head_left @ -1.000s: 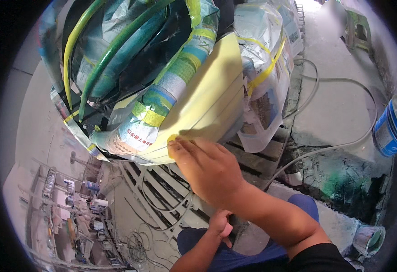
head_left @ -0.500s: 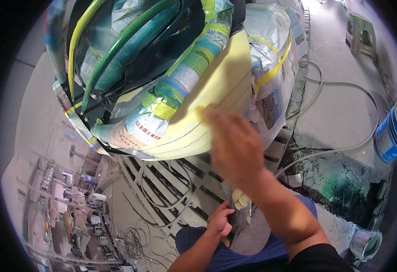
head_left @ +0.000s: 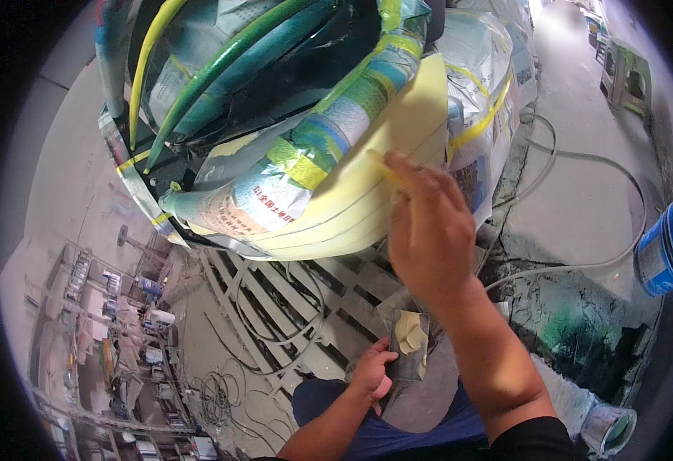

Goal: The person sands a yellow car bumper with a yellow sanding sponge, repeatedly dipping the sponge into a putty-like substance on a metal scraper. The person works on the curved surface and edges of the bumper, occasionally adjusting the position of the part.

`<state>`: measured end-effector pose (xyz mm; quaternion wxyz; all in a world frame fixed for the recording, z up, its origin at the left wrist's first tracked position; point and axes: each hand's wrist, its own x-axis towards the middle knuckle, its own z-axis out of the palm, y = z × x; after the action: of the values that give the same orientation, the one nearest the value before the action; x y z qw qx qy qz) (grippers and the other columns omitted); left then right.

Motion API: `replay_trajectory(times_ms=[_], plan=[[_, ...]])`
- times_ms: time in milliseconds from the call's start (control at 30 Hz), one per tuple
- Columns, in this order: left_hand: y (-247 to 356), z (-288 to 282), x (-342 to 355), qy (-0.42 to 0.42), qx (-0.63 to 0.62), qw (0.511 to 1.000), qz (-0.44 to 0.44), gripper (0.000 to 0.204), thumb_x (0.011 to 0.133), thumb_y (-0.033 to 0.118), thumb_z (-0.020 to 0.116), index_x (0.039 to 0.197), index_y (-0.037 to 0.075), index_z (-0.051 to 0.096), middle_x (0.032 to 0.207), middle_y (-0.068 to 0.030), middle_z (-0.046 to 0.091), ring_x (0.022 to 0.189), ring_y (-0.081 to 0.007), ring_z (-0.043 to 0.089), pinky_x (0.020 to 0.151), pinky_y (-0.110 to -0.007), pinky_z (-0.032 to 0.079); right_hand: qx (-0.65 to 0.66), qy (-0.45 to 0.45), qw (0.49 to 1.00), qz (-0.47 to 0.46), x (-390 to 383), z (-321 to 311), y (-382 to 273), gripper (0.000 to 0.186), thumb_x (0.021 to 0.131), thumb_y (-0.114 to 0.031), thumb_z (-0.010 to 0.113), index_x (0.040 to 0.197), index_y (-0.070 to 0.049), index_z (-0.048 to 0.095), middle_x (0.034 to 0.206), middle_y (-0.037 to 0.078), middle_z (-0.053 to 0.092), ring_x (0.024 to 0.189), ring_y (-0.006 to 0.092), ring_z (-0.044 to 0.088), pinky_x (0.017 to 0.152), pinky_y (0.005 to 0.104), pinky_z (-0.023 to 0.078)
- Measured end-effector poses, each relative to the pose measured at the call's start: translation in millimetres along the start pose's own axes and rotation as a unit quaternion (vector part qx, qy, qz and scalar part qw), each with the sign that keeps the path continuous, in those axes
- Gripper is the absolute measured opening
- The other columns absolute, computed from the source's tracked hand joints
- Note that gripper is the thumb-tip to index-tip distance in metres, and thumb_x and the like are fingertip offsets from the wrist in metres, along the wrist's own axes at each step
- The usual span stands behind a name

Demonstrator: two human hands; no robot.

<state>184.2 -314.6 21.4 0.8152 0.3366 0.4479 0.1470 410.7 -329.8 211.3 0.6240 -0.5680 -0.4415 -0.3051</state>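
Right hand (head_left: 426,230) higher; one tape strip (head_left: 383,167).

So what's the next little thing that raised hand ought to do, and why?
Probably press the yellow tape strip flat onto the pale yellow masked panel. The right hand holds it at the panel's surface, one end seemingly loose, while the left hand waits low with a grey board of tape pieces.
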Motion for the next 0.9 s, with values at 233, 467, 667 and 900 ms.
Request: replay_trajectory(times_ms=[233,467,667,900], plan=[[-2,3,-3,0.012,-0.006,0.999,0.039,0.037,0.089,0.004,0.051,0.126,-0.001,0.053,0.123,-0.0136,0.058,0.113,-0.0251,0.055,0.098,-0.042,0.043,-0.028,-0.064,0.993,-0.099,-28,24,-50,0.031,0.083,-0.017,0.057,0.111,-0.004,0.061,0.112,0.014,0.063,0.097,0.0256,0.06,0.079,0.036,0.048],[3,7,-6,-0.022,-0.005,0.999,0.023,0.044,0.081,-0.004,0.046,0.124,-0.002,0.055,0.117,-0.0087,0.062,0.108,-0.0199,0.056,0.097,-0.031,0.041,-0.083,-0.023,0.989,-0.116,-6,-4,-15,0.033,0.082,-0.014,0.058,0.114,-0.004,0.06,0.112,0.007,0.065,0.096,0.0207,0.061,0.077,0.0338,0.048],[0,3,-1,-0.017,0.011,0.999,0.037,0.047,0.081,-0.006,0.045,0.128,-0.001,0.051,0.12,-0.0112,0.06,0.108,-0.022,0.057,0.098,-0.034,0.042,-0.096,-0.049,0.977,-0.182,24,3,0,0.036,0.079,-0.017,0.059,0.112,-0.005,0.06,0.108,0.008,0.065,0.094,0.0208,0.06,0.075,0.0337,0.047],[2,5,-5,-0.009,0.026,0.999,0.03,0.043,0.082,-0.005,0.046,0.124,0.0,0.055,0.118,-0.0093,0.061,0.105,-0.0213,0.058,0.096,-0.032,0.042,-0.074,-0.093,0.968,-0.223,-12,26,-45,0.026,0.081,-0.019,0.058,0.105,-0.008,0.062,0.105,0.009,0.064,0.094,0.0211,0.057,0.077,0.032,0.047]])
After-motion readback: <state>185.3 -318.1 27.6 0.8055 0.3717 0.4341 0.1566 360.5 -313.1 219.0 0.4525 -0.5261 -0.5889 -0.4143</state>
